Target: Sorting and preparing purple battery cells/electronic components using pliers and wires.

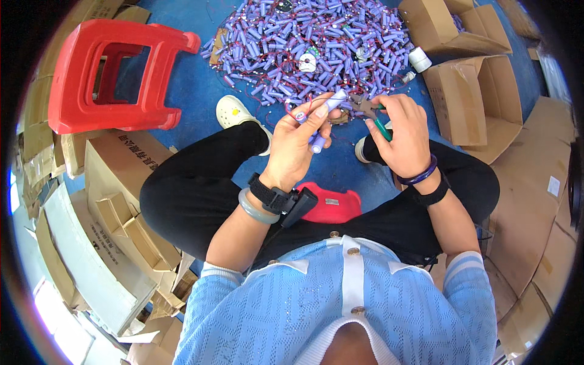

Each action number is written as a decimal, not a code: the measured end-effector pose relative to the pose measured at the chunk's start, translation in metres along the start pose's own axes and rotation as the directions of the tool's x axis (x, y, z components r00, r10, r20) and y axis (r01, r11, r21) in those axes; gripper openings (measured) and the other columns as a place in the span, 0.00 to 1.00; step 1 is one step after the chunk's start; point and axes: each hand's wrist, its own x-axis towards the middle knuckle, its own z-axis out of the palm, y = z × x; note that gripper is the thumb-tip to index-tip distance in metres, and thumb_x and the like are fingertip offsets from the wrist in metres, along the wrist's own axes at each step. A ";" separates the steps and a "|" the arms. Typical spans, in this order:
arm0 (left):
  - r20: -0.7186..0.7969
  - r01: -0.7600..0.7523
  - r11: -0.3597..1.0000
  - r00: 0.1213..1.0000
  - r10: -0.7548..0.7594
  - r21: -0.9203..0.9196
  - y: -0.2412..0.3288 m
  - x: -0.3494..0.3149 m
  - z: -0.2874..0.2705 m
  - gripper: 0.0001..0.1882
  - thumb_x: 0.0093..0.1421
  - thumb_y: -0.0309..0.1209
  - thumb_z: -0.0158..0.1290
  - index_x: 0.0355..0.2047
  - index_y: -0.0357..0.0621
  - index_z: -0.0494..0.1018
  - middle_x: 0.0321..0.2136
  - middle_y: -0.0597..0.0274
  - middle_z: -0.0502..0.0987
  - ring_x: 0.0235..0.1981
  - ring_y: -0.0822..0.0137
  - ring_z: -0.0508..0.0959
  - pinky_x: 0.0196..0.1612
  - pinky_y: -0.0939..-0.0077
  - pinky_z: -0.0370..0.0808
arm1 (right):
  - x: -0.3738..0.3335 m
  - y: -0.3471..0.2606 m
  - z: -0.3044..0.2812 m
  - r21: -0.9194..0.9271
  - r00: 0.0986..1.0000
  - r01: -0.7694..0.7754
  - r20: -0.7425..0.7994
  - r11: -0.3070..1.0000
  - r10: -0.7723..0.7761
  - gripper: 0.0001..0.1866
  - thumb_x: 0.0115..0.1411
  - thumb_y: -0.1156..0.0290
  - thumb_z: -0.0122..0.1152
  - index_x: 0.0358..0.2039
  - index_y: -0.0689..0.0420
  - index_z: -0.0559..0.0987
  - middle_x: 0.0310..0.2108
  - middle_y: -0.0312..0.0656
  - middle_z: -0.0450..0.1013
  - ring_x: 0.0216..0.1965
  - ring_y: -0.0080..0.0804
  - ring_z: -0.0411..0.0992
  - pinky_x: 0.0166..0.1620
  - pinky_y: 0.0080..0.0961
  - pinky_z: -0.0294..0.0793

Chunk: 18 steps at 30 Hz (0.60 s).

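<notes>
My left hand (291, 146) is closed round purple cylindrical battery cells (336, 99), one pointing up to the right from between thumb and fingers. Another purple cell (318, 145) sticks out below the curled fingers. Thin red wires trail from the cells beside this hand. In my right hand (406, 137) is a pair of pliers (382, 129) with green handles, its dark metal jaws turned left toward the upper cell's end. Whether the jaws touch the cell or a wire cannot be made out. Beyond both hands lies a large heap of purple battery cells (328, 45) tangled with red and dark wires.
A red plastic stool (67, 91) lies at the far left. Open cardboard boxes (450, 103) stand on the right, with flattened cardboard (529, 176) nearer me. More cartons (131, 164) crowd the left. A white roll (420, 59) sits beside the heap on the blue floor (188, 79).
</notes>
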 end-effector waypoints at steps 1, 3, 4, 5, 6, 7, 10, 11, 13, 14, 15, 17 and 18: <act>0.000 0.001 1.000 1.000 -0.001 0.001 0.000 -0.001 0.000 0.20 0.62 0.33 0.49 0.51 0.36 0.67 0.36 0.61 0.76 0.26 0.77 0.70 0.28 0.78 0.70 | 0.000 0.000 -0.001 0.001 1.000 -0.001 0.000 1.000 0.001 0.18 0.46 0.70 0.63 0.40 0.57 0.72 0.33 0.43 0.68 0.37 0.43 0.67 0.39 0.37 0.62; 0.007 0.014 1.000 1.000 -0.014 -0.018 -0.002 -0.001 0.002 0.19 0.61 0.33 0.50 0.51 0.36 0.67 0.35 0.61 0.76 0.26 0.77 0.70 0.28 0.79 0.70 | 0.000 -0.001 -0.002 -0.078 1.000 -0.005 0.010 0.997 0.006 0.19 0.46 0.70 0.63 0.41 0.56 0.72 0.34 0.43 0.68 0.39 0.43 0.66 0.40 0.37 0.60; 0.008 0.015 1.000 1.000 -0.015 -0.017 -0.002 -0.002 0.003 0.19 0.61 0.33 0.50 0.51 0.36 0.67 0.35 0.61 0.76 0.26 0.77 0.70 0.28 0.79 0.70 | 0.001 -0.001 -0.003 -0.078 1.000 -0.007 0.009 0.997 0.008 0.19 0.46 0.70 0.63 0.41 0.56 0.72 0.34 0.43 0.68 0.39 0.43 0.66 0.40 0.37 0.60; 0.027 0.008 1.000 1.000 -0.009 0.012 -0.003 -0.002 0.003 0.19 0.61 0.33 0.50 0.50 0.36 0.68 0.35 0.62 0.76 0.26 0.77 0.70 0.28 0.79 0.70 | 0.002 -0.002 -0.003 -0.090 0.999 0.019 -0.027 0.996 -0.022 0.19 0.46 0.70 0.63 0.40 0.56 0.72 0.33 0.43 0.68 0.37 0.43 0.66 0.39 0.37 0.61; 0.047 0.002 0.999 0.999 -0.003 0.040 -0.003 -0.002 0.003 0.18 0.61 0.32 0.50 0.50 0.36 0.68 0.34 0.62 0.76 0.26 0.77 0.70 0.28 0.79 0.70 | 0.003 -0.001 -0.003 -0.102 0.997 0.045 -0.063 0.994 -0.052 0.19 0.46 0.69 0.63 0.40 0.56 0.72 0.32 0.42 0.68 0.35 0.43 0.67 0.38 0.37 0.61; 0.049 0.004 0.999 0.999 -0.006 0.042 -0.003 -0.002 0.003 0.18 0.61 0.32 0.50 0.50 0.36 0.68 0.34 0.62 0.76 0.26 0.77 0.70 0.28 0.79 0.70 | 0.002 0.000 -0.002 -0.103 0.997 0.042 -0.064 0.994 -0.048 0.19 0.46 0.69 0.63 0.40 0.56 0.72 0.32 0.42 0.68 0.35 0.43 0.67 0.38 0.37 0.61; 0.050 0.004 0.998 0.999 -0.007 0.061 -0.003 -0.002 0.003 0.18 0.61 0.32 0.50 0.49 0.35 0.68 0.32 0.63 0.75 0.26 0.77 0.69 0.28 0.79 0.70 | -0.002 0.005 0.003 0.130 1.000 -0.023 0.002 0.991 0.023 0.15 0.48 0.68 0.63 0.36 0.58 0.74 0.26 0.42 0.69 0.29 0.43 0.68 0.32 0.34 0.64; 0.041 0.002 0.997 0.999 -0.006 0.080 -0.003 -0.003 0.003 0.18 0.61 0.33 0.50 0.49 0.35 0.68 0.32 0.63 0.75 0.26 0.77 0.69 0.28 0.79 0.69 | -0.004 0.006 0.003 0.212 0.998 -0.052 0.042 0.976 0.044 0.13 0.50 0.67 0.62 0.35 0.58 0.74 0.23 0.40 0.68 0.25 0.39 0.68 0.28 0.33 0.64; 0.034 0.006 0.995 0.999 -0.010 0.101 -0.002 -0.003 0.003 0.18 0.62 0.33 0.49 0.49 0.35 0.68 0.31 0.64 0.74 0.26 0.77 0.69 0.28 0.79 0.69 | -0.007 0.009 0.003 0.293 0.994 -0.088 0.084 0.952 0.066 0.11 0.53 0.66 0.62 0.33 0.59 0.74 0.20 0.39 0.68 0.21 0.36 0.68 0.25 0.31 0.64; 0.045 0.000 0.995 0.999 -0.004 0.099 -0.001 -0.003 0.004 0.18 0.62 0.33 0.49 0.49 0.35 0.68 0.31 0.64 0.74 0.27 0.77 0.69 0.29 0.79 0.69 | -0.007 0.011 0.002 0.483 0.956 -0.248 0.261 0.840 0.132 0.11 0.55 0.65 0.60 0.32 0.60 0.74 0.19 0.37 0.68 0.20 0.31 0.68 0.23 0.28 0.64; 0.057 -0.006 0.995 0.998 0.000 0.098 -0.001 -0.002 0.003 0.19 0.62 0.34 0.49 0.49 0.34 0.68 0.31 0.64 0.74 0.27 0.76 0.69 0.29 0.79 0.69 | -0.008 0.014 -0.001 0.615 0.886 -0.417 0.438 0.669 0.150 0.12 0.58 0.64 0.59 0.32 0.61 0.75 0.18 0.35 0.67 0.18 0.25 0.68 0.22 0.24 0.63; 0.098 -0.021 0.997 0.995 0.014 0.072 0.004 -0.001 -0.002 0.17 0.62 0.32 0.49 0.48 0.34 0.69 0.31 0.62 0.75 0.26 0.77 0.69 0.28 0.80 0.69 | -0.006 0.017 -0.013 0.630 0.689 -0.705 0.718 0.326 0.103 0.14 0.60 0.61 0.56 0.34 0.62 0.75 0.18 0.31 0.66 0.18 0.18 0.65 0.22 0.19 0.63; 0.135 -0.041 0.998 0.990 0.035 0.043 0.004 0.000 -0.004 0.16 0.62 0.31 0.49 0.47 0.34 0.70 0.32 0.61 0.76 0.25 0.77 0.70 0.27 0.81 0.69 | -0.006 0.014 -0.017 0.642 0.655 -0.744 0.756 0.185 0.009 0.15 0.61 0.61 0.54 0.34 0.63 0.75 0.18 0.31 0.66 0.17 0.18 0.65 0.22 0.17 0.63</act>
